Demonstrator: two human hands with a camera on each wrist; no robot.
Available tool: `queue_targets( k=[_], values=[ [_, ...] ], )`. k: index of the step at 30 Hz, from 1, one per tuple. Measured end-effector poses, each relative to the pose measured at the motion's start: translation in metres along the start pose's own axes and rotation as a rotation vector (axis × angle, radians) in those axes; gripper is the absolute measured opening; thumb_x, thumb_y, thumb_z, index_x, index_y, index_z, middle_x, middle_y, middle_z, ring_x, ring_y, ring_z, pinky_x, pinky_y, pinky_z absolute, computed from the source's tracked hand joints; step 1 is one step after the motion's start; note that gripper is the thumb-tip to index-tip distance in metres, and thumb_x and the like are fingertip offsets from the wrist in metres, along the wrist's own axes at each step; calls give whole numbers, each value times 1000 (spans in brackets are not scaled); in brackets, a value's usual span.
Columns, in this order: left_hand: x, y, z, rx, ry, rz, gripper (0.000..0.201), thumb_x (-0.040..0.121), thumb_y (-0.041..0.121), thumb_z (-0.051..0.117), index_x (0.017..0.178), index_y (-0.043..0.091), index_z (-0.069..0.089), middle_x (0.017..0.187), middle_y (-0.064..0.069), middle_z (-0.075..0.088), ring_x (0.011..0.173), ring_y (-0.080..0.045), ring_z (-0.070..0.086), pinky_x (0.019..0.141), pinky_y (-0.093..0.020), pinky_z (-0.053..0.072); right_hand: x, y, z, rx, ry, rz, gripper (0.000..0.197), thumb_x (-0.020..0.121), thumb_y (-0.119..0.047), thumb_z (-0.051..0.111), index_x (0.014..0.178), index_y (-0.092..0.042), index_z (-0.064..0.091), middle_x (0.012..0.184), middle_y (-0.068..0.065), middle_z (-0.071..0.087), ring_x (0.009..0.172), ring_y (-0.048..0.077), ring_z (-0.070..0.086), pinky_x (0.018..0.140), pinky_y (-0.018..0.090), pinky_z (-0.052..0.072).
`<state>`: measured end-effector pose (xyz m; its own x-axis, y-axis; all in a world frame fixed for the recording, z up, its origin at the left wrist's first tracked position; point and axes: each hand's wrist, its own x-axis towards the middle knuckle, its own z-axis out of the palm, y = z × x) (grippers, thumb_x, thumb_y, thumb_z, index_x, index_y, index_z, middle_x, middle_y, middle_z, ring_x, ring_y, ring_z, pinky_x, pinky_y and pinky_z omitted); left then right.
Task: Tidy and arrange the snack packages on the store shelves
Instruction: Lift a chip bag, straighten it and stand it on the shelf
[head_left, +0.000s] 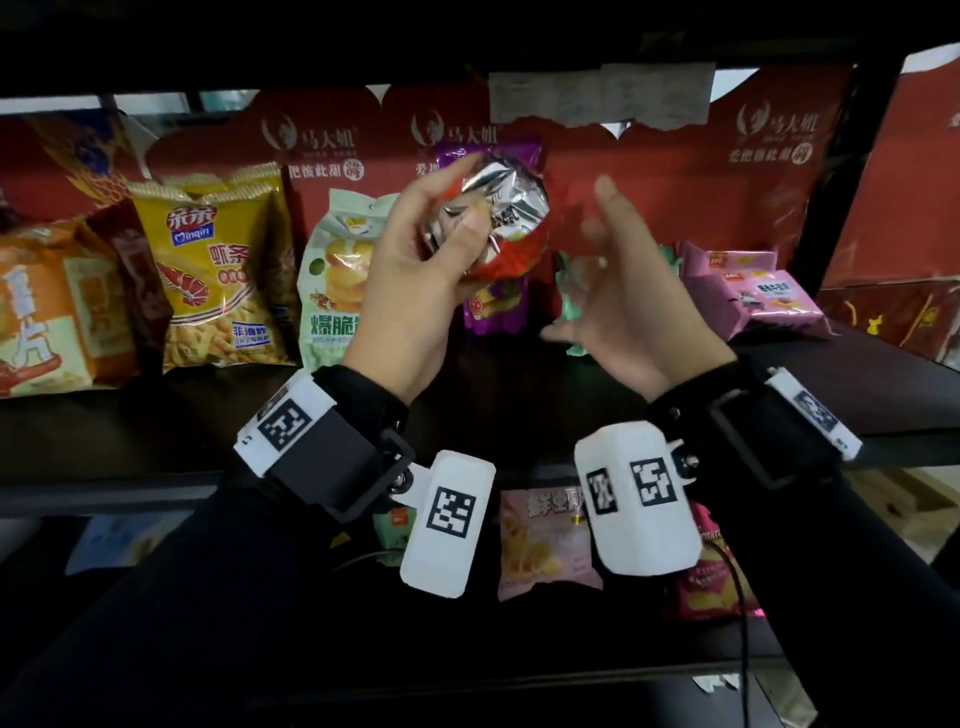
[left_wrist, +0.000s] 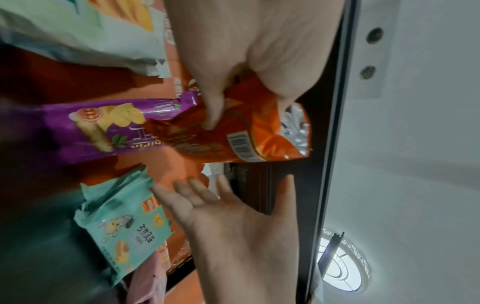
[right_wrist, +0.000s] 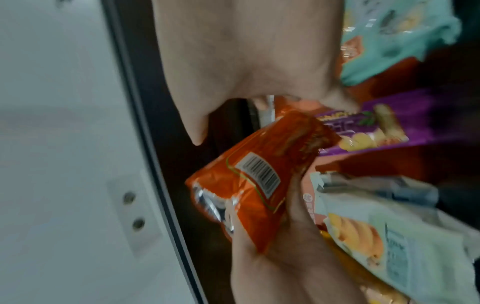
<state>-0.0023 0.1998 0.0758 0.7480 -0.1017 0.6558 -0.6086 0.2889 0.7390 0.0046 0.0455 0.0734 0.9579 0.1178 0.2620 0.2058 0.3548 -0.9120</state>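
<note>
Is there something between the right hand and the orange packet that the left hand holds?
Nothing visible. The right hand is open beside the orange packet, with only air between them. The left hand grips the packet in front of the purple packet.

In my left hand (head_left: 415, 270) I hold a red snack bag (left_wrist: 241, 131) of crinkled glossy plastic film, its inside a shiny silver foil. Just behind the grip, the purple packet (head_left: 493, 306) looks equally glossy. To the right of my grip, the mint-green pack (left_wrist: 124, 228) is duller, near matt. Below the grip, the shelf board (head_left: 519, 395) is smooth, dark and matt.
</note>
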Motion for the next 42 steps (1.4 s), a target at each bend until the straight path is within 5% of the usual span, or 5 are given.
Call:
queue_targets(
  k=[5, 11, 15, 37, 42],
  values=[
    [-17, -1, 2, 178, -227, -66, 39, 81, 1, 67, 110, 22, 53, 134, 2, 50, 125, -8, 51, 106, -30, 43, -4, -1, 2, 343, -146, 123, 33, 97, -31, 44, 113, -7, 61, 101, 10, 71, 91, 22, 68, 82, 38, 57],
    [-11, -3, -7, 252, -255, -588, 86, 69, 30, 81, 140, 23, 33, 131, 4, 60, 119, -14, 58, 106, -46, 40, 1, 13, 6, -154, 138, -143, 57, 75, 2, 72, 128, -3, 50, 117, 14, 66, 104, 25, 66, 93, 38, 53],
    [-9, -16, -12, 293, -383, -675, 50, 79, 7, 70, 126, 19, 55, 119, -2, 68, 106, -14, 64, 96, -31, 48, 1, 13, 5, -276, -38, -95, 49, 74, -6, 75, 117, -17, 54, 109, 2, 69, 96, 13, 68, 84, 29, 56],
    [13, -24, -13, 234, -354, -339, 53, 72, 13, 75, 120, 22, 54, 117, -2, 69, 108, -14, 66, 88, -23, 54, 8, 2, -2, -224, -74, -180, 57, 76, 2, 68, 130, 5, 47, 123, 24, 60, 106, 28, 60, 101, 42, 48],
    [23, -19, -11, 255, -230, -287, 33, 78, 5, 73, 107, 15, 63, 105, -5, 72, 97, -17, 70, 87, -27, 56, 8, -9, 10, -213, -192, -206, 62, 73, -15, 69, 130, -9, 45, 108, 6, 67, 98, 16, 66, 87, 30, 53]
  ],
)
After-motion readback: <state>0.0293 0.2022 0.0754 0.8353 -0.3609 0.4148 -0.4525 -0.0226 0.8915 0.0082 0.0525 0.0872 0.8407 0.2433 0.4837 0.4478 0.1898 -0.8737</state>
